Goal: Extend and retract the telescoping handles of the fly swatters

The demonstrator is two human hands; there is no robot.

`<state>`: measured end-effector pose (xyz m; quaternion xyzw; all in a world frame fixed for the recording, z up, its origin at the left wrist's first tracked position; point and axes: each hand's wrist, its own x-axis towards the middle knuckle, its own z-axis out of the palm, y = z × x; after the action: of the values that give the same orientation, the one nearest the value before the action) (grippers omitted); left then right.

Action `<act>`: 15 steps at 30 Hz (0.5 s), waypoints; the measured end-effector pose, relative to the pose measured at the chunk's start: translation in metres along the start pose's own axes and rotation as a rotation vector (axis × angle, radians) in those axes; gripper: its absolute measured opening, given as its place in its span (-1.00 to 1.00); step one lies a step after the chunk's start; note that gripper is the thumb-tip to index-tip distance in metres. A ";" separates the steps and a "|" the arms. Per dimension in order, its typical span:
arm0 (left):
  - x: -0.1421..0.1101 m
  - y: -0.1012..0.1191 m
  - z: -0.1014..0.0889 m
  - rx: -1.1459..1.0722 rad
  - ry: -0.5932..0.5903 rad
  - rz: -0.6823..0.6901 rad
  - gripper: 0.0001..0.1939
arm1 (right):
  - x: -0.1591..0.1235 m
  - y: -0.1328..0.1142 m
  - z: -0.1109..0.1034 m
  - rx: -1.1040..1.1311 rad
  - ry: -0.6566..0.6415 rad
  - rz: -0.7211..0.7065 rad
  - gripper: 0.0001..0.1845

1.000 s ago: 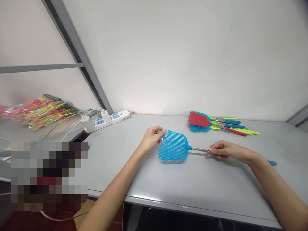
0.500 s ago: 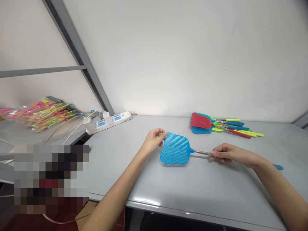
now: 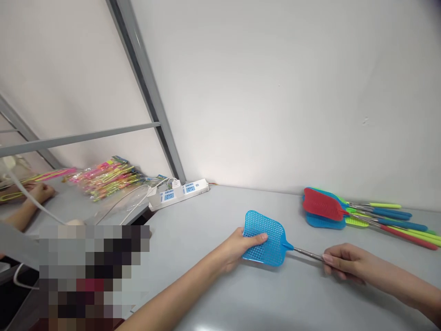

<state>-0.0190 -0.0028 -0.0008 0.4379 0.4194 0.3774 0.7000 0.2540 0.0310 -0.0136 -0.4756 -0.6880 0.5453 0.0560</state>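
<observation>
A: Thing?
B: Blue perforated plastic fly swatter [image 3: 272,241], squarish mesh head, thin steel shaft [image 3: 308,253], held over the grey table [image 3: 206,225].
A: Grip?
B: Left hand [image 3: 234,250] closes on the head, thumb across the mesh; right hand [image 3: 344,263] pinches the shaft narrowly.
A: Nearby?
B: Pile of red and blue swatters [image 3: 324,207], off to the right.

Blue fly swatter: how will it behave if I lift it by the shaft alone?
The blue fly swatter is probably light, its thin perforated plastic head being mostly holes. That head may flex a little. The slim metal shaft, pinched by the right hand, looks smooth, so it may turn in a light grip.
</observation>
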 end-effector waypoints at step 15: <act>0.020 0.003 -0.015 -0.012 0.079 0.082 -0.55 | 0.035 -0.033 -0.020 0.069 -0.068 0.133 -0.56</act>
<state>-0.0258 0.0201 -0.0069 0.4353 0.4259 0.4253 0.6695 0.2273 0.0714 0.0056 -0.4991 -0.6372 0.5871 0.0130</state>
